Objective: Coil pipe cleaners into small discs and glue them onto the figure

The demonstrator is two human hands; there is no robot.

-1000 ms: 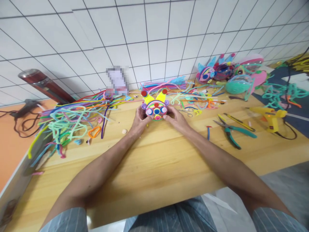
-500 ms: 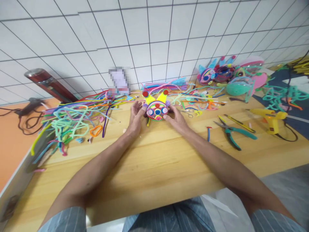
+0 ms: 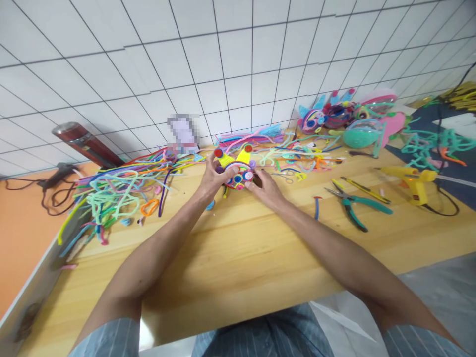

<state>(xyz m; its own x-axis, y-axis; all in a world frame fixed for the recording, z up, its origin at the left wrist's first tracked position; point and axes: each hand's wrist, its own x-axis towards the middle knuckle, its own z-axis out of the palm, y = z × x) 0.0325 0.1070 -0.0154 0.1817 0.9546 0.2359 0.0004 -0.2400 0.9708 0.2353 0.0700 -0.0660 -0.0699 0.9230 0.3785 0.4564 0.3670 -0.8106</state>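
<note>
Pipe-cleaner ornament (image 3: 237, 168), round, multicoloured, two yellow points tipped red: centre of frame, upper middle, low over wooden desk (image 3: 238, 258). Left hand (image 3: 213, 176) grasping its left edge, thumb across the face; right hand (image 3: 262, 186) touching its right edge, fingers loose. Loose pipe cleaners (image 3: 115, 191) heaped at left. Pliers (image 3: 353, 206) and yellow glue gun (image 3: 412, 181) at right.

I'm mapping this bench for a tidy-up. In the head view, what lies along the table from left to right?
Black glue gun → dark red flask → pile of pipe cleaners → left hand → round pipe-cleaner craft → right hand → teal pliers → yellow glue gun.
</note>
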